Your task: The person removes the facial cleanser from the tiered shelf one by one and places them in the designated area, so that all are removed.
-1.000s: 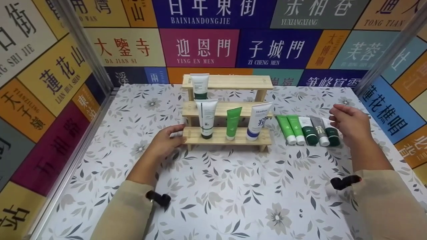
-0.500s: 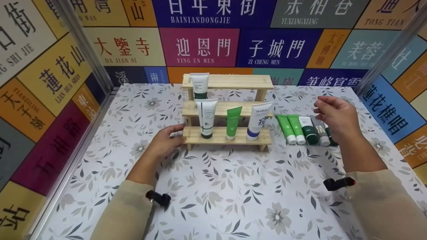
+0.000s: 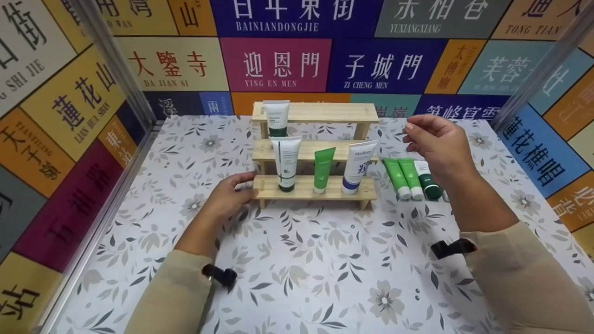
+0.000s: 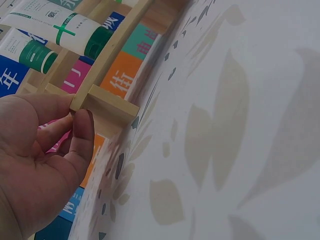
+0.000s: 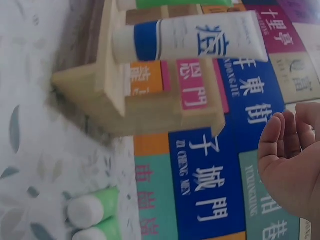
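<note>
At left, the left hand (image 3: 232, 195) is pinching the wooden rack (image 3: 329, 112), probably steadying it; the right hand (image 3: 440, 144) is hovering, fingers loosely curled, holding nothing.

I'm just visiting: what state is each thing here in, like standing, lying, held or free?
Stand: upright, held at one end
Left hand: pinching the stand's end
Right hand: raised, fingers loosely curled, nothing visible in it
Back white tube: upright
Front white tube: upright, cap down
Green tube on stand: upright, cap down
Blue-white tube: upright, cap down
Two other green tubes: lying, capped
White-and-green tube: lying, capped
</note>
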The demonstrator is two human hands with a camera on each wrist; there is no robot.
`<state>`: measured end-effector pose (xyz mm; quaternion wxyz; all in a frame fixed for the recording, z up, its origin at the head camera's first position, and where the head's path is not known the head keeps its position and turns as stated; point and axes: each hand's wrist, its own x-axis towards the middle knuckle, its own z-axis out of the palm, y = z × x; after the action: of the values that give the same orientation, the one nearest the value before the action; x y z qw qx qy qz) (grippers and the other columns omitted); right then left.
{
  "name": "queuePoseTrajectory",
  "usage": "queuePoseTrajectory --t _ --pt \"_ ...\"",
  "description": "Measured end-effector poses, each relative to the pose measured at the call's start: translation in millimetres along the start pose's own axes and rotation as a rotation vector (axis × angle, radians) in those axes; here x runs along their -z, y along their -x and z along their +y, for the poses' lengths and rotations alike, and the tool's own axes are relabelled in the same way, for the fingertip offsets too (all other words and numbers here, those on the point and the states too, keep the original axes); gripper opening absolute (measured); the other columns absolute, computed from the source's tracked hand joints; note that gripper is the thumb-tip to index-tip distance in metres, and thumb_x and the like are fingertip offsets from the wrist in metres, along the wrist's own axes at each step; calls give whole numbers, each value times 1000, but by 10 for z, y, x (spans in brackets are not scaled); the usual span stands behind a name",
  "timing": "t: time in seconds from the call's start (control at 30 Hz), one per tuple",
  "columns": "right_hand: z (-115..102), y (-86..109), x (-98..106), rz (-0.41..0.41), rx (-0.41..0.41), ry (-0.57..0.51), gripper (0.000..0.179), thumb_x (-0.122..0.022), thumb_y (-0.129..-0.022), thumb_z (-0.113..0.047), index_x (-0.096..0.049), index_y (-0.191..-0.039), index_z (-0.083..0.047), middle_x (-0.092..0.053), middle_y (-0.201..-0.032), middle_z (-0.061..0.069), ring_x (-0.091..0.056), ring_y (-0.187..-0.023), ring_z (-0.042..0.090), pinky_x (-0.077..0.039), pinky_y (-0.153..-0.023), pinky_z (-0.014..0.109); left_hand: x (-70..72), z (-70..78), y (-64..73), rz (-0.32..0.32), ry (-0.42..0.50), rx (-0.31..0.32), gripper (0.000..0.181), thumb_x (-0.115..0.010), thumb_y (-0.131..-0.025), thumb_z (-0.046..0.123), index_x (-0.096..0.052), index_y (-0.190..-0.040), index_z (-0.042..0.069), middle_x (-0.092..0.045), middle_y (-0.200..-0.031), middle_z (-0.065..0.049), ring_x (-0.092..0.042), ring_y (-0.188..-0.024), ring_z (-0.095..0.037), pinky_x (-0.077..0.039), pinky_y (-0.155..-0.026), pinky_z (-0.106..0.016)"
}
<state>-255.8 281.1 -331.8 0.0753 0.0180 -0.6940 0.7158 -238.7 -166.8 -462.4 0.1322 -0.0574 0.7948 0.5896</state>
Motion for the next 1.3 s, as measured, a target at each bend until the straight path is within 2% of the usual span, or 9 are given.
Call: queuePoseTrajectory --t 0.23,0.57,0.9,1.2,1.3 --pt "-197 -41 -291 -71 85 -36 28 -82 -95 -16 -75 -117 -1 -74 -99 6 -70 -85 18 -61 -72 23 -9 -26 -4 -13 52 -36 57 -68 -101 12 -54 -157 14 -53 -163 -7 -68 -123 -22 -58 -96 -31" --pt "-369 -116 -760 -178 144 -29 17 -79 -97 -11 -77 -112 -4 -75 -95 5 -70 -82 17 -61 -69 23 -3 -23 0 -13 11 -38 58 -69 -101 15 -55 -157 16 -52 -164 -7 -66 -130 -25 -58 -101 -31" --pt "-415 -268 -1254 -275 104 52 18 -77 -98 -11 -75 -115 -6 -73 -100 3 -70 -86 17 -60 -71 24 14 -24 -11 -7 -8 -23 58 -71 -101 17 -56 -156 20 -52 -164 -4 -62 -137 -25 -54 -112 -39" --pt "-373 -407 -1656 -337 15 144 20 -77 -98 -11 -75 -118 -8 -75 -107 2 -71 -93 17 -62 -78 27 -6 -47 7 -15 7 -86 58 -67 -102 14 -52 -158 11 -51 -164 -10 -64 -134 -29 -58 -104 -35" --pt "-385 -449 -1752 -352 -16 182 21 -77 -99 -14 -75 -119 -10 -74 -111 2 -71 -98 18 -63 -82 29 -6 -30 -1 -13 0 -73 58 -68 -102 16 -53 -158 13 -51 -164 -8 -65 -133 -28 -58 -104 -35"
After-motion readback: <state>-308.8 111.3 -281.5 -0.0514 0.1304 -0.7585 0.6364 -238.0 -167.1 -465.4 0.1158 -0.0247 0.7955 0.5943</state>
